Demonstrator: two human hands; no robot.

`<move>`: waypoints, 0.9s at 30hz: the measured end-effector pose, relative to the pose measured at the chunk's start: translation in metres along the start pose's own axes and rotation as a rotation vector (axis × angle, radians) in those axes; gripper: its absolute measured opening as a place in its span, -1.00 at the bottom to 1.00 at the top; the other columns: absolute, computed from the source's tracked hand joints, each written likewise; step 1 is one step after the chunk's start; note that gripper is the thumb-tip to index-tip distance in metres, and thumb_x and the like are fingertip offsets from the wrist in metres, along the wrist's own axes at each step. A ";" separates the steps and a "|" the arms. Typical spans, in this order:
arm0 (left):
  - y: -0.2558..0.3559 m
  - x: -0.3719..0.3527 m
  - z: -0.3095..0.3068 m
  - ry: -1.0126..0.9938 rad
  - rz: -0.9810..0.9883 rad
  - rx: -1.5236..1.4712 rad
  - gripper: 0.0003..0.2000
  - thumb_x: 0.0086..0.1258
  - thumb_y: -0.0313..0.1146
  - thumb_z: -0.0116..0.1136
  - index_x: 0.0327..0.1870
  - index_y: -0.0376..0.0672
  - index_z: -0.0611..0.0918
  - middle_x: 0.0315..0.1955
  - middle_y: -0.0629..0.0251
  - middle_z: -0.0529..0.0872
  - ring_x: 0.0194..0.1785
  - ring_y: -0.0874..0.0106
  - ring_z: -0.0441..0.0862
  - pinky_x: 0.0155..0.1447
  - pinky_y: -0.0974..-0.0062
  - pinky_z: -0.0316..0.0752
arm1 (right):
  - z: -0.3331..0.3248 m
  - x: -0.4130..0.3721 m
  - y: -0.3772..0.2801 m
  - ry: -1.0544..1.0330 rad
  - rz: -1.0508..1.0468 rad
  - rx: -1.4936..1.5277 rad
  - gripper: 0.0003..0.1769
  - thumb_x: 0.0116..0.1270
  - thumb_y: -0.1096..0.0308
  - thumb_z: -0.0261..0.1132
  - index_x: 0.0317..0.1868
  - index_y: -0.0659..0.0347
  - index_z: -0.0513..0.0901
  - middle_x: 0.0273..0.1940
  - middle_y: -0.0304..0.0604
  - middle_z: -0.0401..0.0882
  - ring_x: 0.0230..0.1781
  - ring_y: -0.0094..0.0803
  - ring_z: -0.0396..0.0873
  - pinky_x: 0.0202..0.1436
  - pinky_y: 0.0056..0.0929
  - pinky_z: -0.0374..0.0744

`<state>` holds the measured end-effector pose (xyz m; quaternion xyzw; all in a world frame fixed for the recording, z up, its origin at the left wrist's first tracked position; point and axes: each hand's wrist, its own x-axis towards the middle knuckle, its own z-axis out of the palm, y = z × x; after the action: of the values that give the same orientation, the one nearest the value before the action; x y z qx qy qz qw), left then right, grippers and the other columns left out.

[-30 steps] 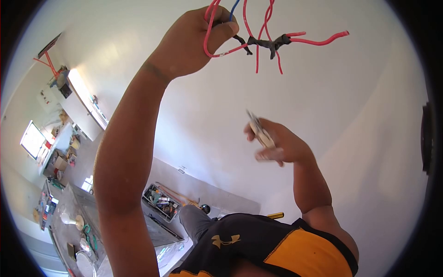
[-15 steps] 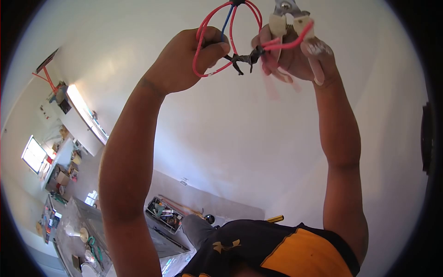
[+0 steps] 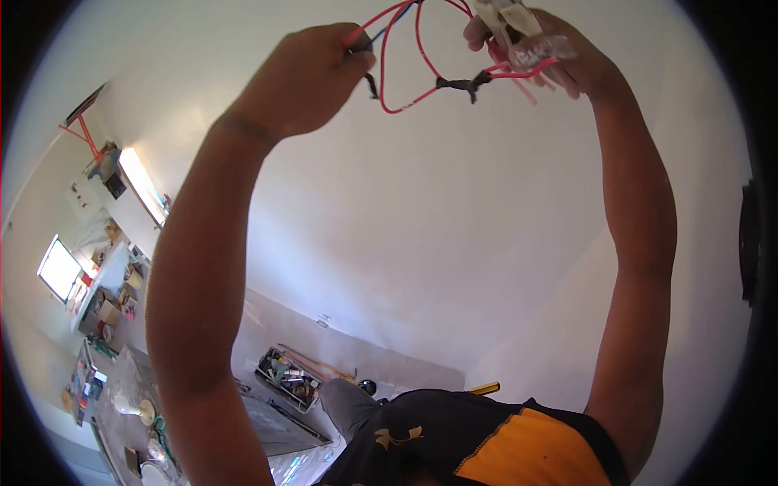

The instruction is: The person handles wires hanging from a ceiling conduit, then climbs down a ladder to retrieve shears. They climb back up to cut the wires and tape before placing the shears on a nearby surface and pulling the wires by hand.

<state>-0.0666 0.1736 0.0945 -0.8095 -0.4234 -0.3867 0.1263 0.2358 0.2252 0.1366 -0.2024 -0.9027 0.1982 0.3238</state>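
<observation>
Wires [image 3: 383,89], glossy red loops, pinched in left hand [image 3: 304,81].

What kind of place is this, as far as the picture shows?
Probably an indoor room under electrical work: loose red wires hang at the white ceiling, the right hand holds pliers, and an open tool case lies below.

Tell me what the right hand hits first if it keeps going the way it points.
Probably the red insulated wires bunched just beyond the white-handled pliers in the right hand, though depth is unclear.
</observation>
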 end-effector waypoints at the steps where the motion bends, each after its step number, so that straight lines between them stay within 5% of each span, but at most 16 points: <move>1: 0.001 -0.001 0.002 0.010 -0.020 -0.096 -0.78 0.47 -0.28 0.07 -0.23 -0.30 0.61 -0.55 0.11 0.60 -0.45 0.22 0.55 -0.23 0.25 0.48 | 0.005 -0.002 0.004 0.027 -0.094 -0.047 -0.46 0.07 0.16 0.25 0.04 0.31 0.63 -0.01 -0.07 0.62 -0.06 -0.34 0.55 0.10 -0.35 0.54; 2: 0.004 -0.003 0.004 0.014 -0.018 -0.092 -0.78 0.47 -0.28 0.07 -0.23 -0.30 0.61 -0.55 0.11 0.60 -0.45 0.22 0.55 -0.23 0.25 0.48 | 0.010 -0.002 0.007 0.028 -0.100 -0.050 -0.46 0.07 0.16 0.25 0.04 0.31 0.63 -0.01 -0.07 0.62 -0.06 -0.34 0.55 0.10 -0.35 0.54; 4: 0.011 -0.006 0.007 0.001 -0.087 -0.144 -0.76 0.46 -0.27 0.07 -0.21 -0.29 0.63 -0.58 0.20 0.58 -0.45 0.32 0.53 -0.23 0.30 0.48 | 0.014 -0.003 0.013 -0.011 -0.218 0.022 -0.50 0.26 0.20 0.32 0.13 0.33 0.62 -0.10 -0.18 0.64 -0.26 -0.52 0.51 -0.21 -0.54 0.53; 6: 0.019 -0.012 0.008 -0.033 -0.123 -0.188 -0.80 0.44 -0.31 0.10 -0.12 -0.25 0.64 -0.42 0.17 0.64 -0.39 0.32 0.55 -0.18 0.31 0.51 | 0.020 -0.006 0.016 0.051 -0.164 -0.015 -0.51 0.28 0.23 0.36 0.17 0.29 0.64 -0.08 -0.21 0.66 -0.25 -0.53 0.53 -0.21 -0.57 0.54; 8: 0.023 -0.019 0.016 0.178 -0.082 -0.252 -0.77 0.37 -0.38 0.15 0.00 -0.22 0.62 -0.16 0.13 0.65 -0.31 0.33 0.60 -0.12 0.34 0.53 | 0.027 -0.009 0.015 0.043 -0.230 0.106 -0.52 0.28 0.23 0.41 0.16 0.27 0.66 -0.06 -0.18 0.67 -0.26 -0.52 0.55 -0.23 -0.55 0.55; 9: 0.024 -0.022 0.017 0.175 -0.078 -0.254 -0.77 0.37 -0.38 0.15 0.00 -0.22 0.62 -0.16 0.13 0.65 -0.31 0.33 0.60 -0.12 0.34 0.53 | 0.023 -0.009 0.018 0.063 -0.089 0.093 -0.54 0.28 0.25 0.41 0.14 0.28 0.67 -0.07 -0.20 0.67 -0.19 -0.52 0.55 -0.19 -0.52 0.57; 11: 0.028 -0.027 0.017 0.497 0.173 -0.264 -0.64 0.27 -0.46 0.24 0.12 -0.18 0.58 0.02 0.11 0.59 -0.22 0.31 0.64 -0.02 0.32 0.56 | 0.023 -0.010 0.014 0.066 -0.057 0.057 -0.54 0.25 0.26 0.39 0.11 0.31 0.63 -0.01 -0.10 0.67 -0.09 -0.41 0.59 -0.03 -0.46 0.57; 12: 0.034 -0.030 0.018 0.498 0.175 -0.269 -0.64 0.27 -0.46 0.24 0.12 -0.18 0.58 0.02 0.11 0.59 -0.22 0.31 0.64 -0.02 0.32 0.56 | 0.024 -0.010 0.012 0.059 -0.027 0.025 -0.54 0.23 0.27 0.36 0.09 0.35 0.59 0.05 -0.01 0.66 0.01 -0.30 0.63 0.13 -0.39 0.58; 14: 0.050 -0.036 0.022 0.504 0.407 -0.101 -0.54 0.25 -0.52 0.32 0.22 -0.15 0.56 0.10 0.20 0.57 -0.39 0.53 0.49 -0.30 0.56 0.45 | 0.029 -0.009 0.016 0.088 -0.088 0.085 -0.54 0.26 0.26 0.39 0.12 0.32 0.62 -0.01 -0.10 0.67 -0.06 -0.40 0.61 0.03 -0.45 0.58; 15: 0.057 -0.037 0.024 0.439 0.420 -0.042 -0.48 0.17 -0.54 0.38 0.22 -0.14 0.58 0.15 0.17 0.55 -0.38 0.45 0.52 -0.28 0.49 0.51 | 0.033 -0.009 0.019 0.115 -0.151 0.150 -0.53 0.30 0.25 0.41 0.15 0.30 0.65 -0.07 -0.19 0.68 -0.13 -0.49 0.59 -0.06 -0.50 0.57; 19: 0.056 -0.024 0.028 0.371 0.347 0.204 -0.50 0.16 -0.36 0.48 0.19 0.08 0.66 0.19 0.15 0.52 -0.29 0.34 0.65 -0.18 0.35 0.63 | 0.026 -0.005 0.025 0.016 -0.218 0.115 -0.51 0.29 0.27 0.41 0.19 0.30 0.62 -0.04 -0.17 0.68 -0.09 -0.45 0.61 -0.02 -0.45 0.58; 21: 0.058 -0.017 0.025 0.427 0.465 0.350 -0.57 0.19 -0.33 0.47 0.13 0.13 0.69 0.23 0.18 0.49 -0.25 0.31 0.69 -0.17 0.33 0.65 | 0.027 -0.008 0.033 0.097 -0.167 0.139 -0.50 0.30 0.30 0.39 0.22 0.30 0.60 -0.02 -0.15 0.68 -0.07 -0.42 0.62 0.01 -0.42 0.59; 27: 0.041 -0.005 0.020 0.372 0.521 0.485 -0.72 0.23 -0.39 0.41 -0.03 -0.01 0.74 0.02 0.29 0.68 -0.23 0.30 0.69 -0.12 0.33 0.62 | 0.031 -0.003 0.029 -0.022 -0.248 0.366 -0.49 0.25 0.33 0.37 0.21 0.31 0.59 -0.08 -0.18 0.66 -0.13 -0.47 0.62 -0.03 -0.45 0.59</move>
<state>-0.0257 0.1560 0.0820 -0.7527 -0.2529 -0.3705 0.4820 0.2244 0.2417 0.0992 -0.0256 -0.8730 0.3198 0.3673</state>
